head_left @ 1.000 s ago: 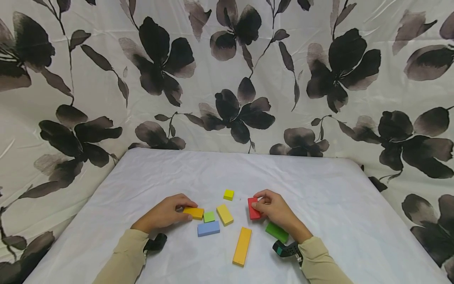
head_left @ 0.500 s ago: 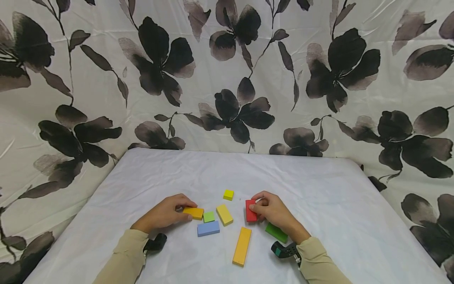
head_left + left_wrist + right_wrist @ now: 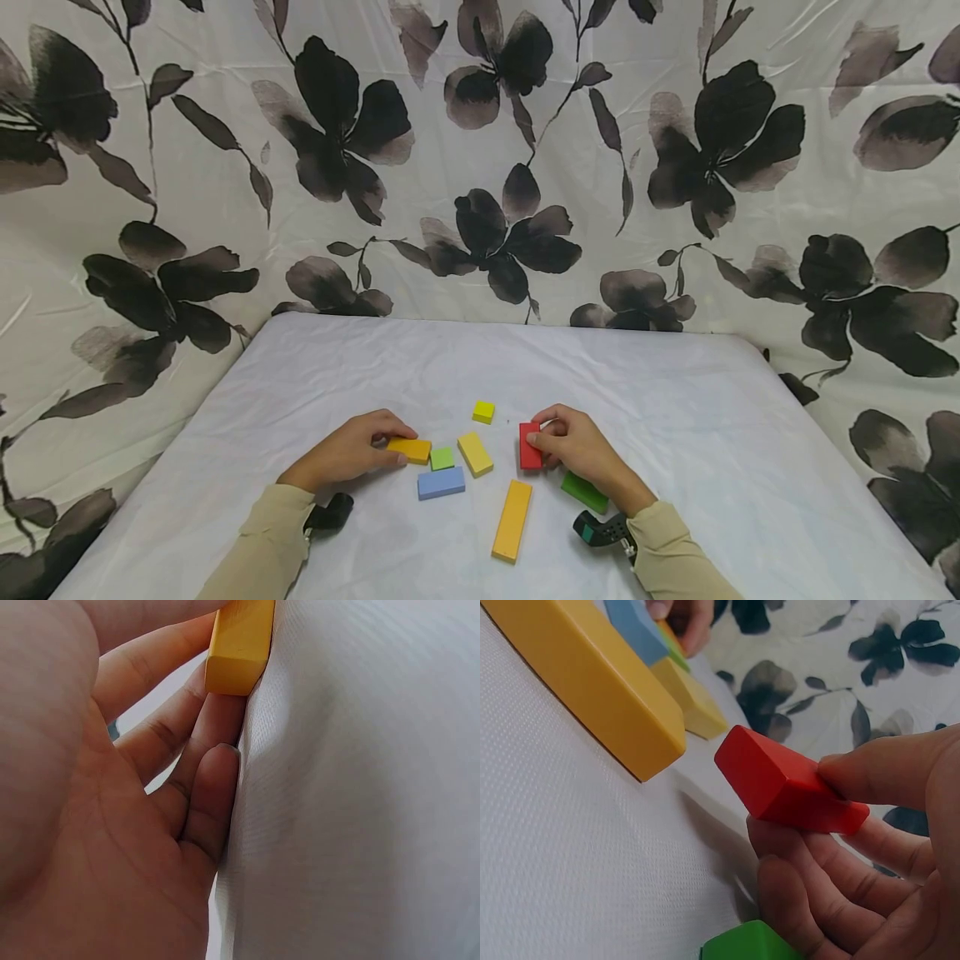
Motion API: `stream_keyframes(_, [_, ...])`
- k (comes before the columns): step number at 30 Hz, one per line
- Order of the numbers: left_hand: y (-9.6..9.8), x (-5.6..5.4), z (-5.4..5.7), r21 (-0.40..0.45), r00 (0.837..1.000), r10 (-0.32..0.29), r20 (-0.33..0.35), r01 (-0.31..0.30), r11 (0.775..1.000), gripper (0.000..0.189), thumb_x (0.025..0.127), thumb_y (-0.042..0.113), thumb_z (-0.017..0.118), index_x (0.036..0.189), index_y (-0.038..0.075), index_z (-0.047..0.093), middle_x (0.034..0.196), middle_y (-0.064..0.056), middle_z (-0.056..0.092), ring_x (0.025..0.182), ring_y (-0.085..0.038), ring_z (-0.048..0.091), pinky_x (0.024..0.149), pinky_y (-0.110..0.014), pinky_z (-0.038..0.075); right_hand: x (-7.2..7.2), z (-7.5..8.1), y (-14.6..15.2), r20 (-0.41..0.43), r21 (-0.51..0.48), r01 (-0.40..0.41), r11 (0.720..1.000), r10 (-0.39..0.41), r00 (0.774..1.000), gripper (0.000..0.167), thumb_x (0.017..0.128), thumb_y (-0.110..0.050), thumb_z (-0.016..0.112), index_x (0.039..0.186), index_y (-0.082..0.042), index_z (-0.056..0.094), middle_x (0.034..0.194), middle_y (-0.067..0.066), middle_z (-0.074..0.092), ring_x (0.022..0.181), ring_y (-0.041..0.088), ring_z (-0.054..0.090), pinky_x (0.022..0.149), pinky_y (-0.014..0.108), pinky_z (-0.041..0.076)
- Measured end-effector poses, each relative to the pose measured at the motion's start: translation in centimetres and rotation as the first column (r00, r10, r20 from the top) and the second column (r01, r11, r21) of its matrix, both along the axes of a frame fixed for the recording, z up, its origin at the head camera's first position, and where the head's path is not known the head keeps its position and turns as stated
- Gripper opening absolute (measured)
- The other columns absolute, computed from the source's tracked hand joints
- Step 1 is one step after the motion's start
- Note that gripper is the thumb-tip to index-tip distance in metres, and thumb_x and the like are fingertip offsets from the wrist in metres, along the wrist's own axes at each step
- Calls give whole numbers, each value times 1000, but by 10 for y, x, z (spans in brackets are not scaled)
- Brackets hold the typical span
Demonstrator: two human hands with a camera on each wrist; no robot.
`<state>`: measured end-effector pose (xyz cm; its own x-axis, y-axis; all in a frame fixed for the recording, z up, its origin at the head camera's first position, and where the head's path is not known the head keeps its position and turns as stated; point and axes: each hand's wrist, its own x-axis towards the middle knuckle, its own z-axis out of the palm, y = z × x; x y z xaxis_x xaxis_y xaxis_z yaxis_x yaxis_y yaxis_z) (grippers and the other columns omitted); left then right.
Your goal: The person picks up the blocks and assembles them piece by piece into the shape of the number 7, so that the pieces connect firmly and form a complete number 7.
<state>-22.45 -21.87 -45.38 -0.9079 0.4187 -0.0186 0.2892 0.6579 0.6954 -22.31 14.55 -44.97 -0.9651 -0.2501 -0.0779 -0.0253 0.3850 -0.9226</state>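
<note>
My left hand (image 3: 347, 448) rests low on the cloth and holds an orange-yellow block (image 3: 411, 452) between thumb and fingers. In the left wrist view, this block (image 3: 238, 652) lies along the white cloth. A small light green block (image 3: 442, 458) stands against its right end, with a blue block (image 3: 442, 484) just in front. My right hand (image 3: 583, 446) pinches a red block (image 3: 528, 458), thumb on one face and fingers behind. The right wrist view shows the red block (image 3: 772, 780) raised off the cloth. A dark green block (image 3: 585, 492) lies under the right hand.
Between the hands lie a pale yellow block (image 3: 476, 455) and, farther back, a small yellow cube (image 3: 483, 412). A long orange-yellow block (image 3: 512, 522) lies nearer the front. The white-covered table (image 3: 495, 358) ends at a floral cloth backdrop (image 3: 600, 192).
The right hand has shifted the red block slightly left and toward me, then holds it steady over the last half second. The left hand and the other blocks stay put.
</note>
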Motion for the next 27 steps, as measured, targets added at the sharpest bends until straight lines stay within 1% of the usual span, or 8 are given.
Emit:
stream_keyframes(6, [0, 1, 2, -1, 1000, -9, -6, 9, 1000, 30, 86, 23, 81, 115, 22, 74, 110, 9, 63, 103, -15, 56, 100, -48, 45, 1, 1, 1, 12, -41, -13, 999, 13, 1000, 33, 91, -19, 74, 118, -3, 61, 88, 9, 65, 70, 24, 65, 67, 35, 57])
stream_keyframes(12, [0, 0, -1, -8, 1000, 5, -5, -5, 1000, 30, 86, 24, 80, 115, 24, 74, 110, 11, 63, 104, -14, 55, 101, -46, 45, 1, 1, 4, 24, -74, -24, 997, 26, 999, 35, 92, -19, 73, 121, -3, 62, 93, 11, 64, 72, 25, 67, 69, 37, 58])
stream_keyframes(21, [1, 1, -1, 2, 999, 30, 25, -30, 1000, 29, 86, 22, 80, 114, 25, 74, 109, 11, 63, 104, -13, 56, 102, -46, 44, 3, 1, 5, 37, -93, -38, 995, 42, 998, 32, 92, -19, 73, 118, -2, 64, 95, 12, 60, 74, 24, 66, 70, 37, 58])
stream_keyframes(27, [1, 1, 1, 9, 1000, 17, 21, -17, 1000, 29, 86, 24, 80, 115, 24, 74, 110, 10, 63, 104, -15, 56, 102, -48, 43, 4, 2, 4, 40, -120, -51, 991, 56, 998, 31, 93, -17, 73, 117, -1, 63, 95, 13, 61, 74, 25, 67, 71, 37, 59])
